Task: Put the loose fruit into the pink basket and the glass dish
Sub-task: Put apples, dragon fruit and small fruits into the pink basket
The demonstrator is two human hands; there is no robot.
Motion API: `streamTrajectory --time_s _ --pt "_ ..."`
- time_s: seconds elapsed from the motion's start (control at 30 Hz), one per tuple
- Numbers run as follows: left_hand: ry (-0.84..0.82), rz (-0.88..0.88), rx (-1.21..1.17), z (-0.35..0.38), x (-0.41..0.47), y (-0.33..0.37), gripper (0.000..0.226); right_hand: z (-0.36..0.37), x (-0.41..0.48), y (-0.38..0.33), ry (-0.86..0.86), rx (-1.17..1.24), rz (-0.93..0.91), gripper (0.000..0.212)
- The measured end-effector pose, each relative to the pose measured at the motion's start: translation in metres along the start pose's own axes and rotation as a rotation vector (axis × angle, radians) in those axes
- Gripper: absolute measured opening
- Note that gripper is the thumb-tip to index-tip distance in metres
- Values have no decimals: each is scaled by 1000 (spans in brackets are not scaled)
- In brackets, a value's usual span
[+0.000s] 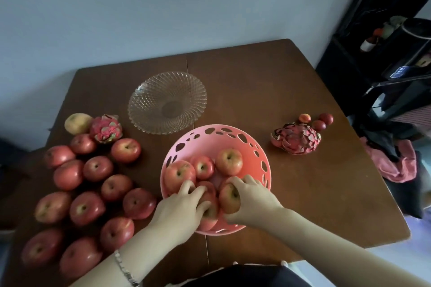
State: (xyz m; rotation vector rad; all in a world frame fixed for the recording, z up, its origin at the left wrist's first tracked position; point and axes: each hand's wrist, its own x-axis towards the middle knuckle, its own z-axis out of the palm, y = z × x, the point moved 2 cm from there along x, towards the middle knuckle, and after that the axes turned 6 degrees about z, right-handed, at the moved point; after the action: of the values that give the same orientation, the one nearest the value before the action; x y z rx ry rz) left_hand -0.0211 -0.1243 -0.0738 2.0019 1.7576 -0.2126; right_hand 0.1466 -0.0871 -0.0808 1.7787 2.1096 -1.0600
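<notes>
Over a dozen loose apples (94,168) crowd the table's (291,182) left side, with a yellowish fruit (77,123) and a dragon fruit (106,128) behind them. We judge the basket-filling step is in hand: our left hand (179,209) is curled over an apple low in the pink basket (210,131), and our right hand (250,198) is wrapped round another apple (229,198) beside it; whether either is letting go we cannot tell. Next we would reach back left for more apples. The glass dish (142,98) stands empty behind the basket. Farther right lie a second dragon fruit (296,138) and three small red fruits (318,120), well apart from the dish; nothing blocks the way.
</notes>
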Motion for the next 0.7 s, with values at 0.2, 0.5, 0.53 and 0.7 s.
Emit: streamTrajectory --time_s 0.2,0.5,0.53,0.7 --pt "133 122 69 4 -9 -8 59 20 -5 -9 8 -126 20 71" --pt "70 -43 -96 1 -15 -8 85 18 -10 -18 -10 -202 42 82" --pt "69 -55 -126 1 -16 -9 86 21 -10 -19 -10 -205 57 82" --pt "90 -69 -72 3 -19 -12 90 30 -12 -24 49 -236 52 89"
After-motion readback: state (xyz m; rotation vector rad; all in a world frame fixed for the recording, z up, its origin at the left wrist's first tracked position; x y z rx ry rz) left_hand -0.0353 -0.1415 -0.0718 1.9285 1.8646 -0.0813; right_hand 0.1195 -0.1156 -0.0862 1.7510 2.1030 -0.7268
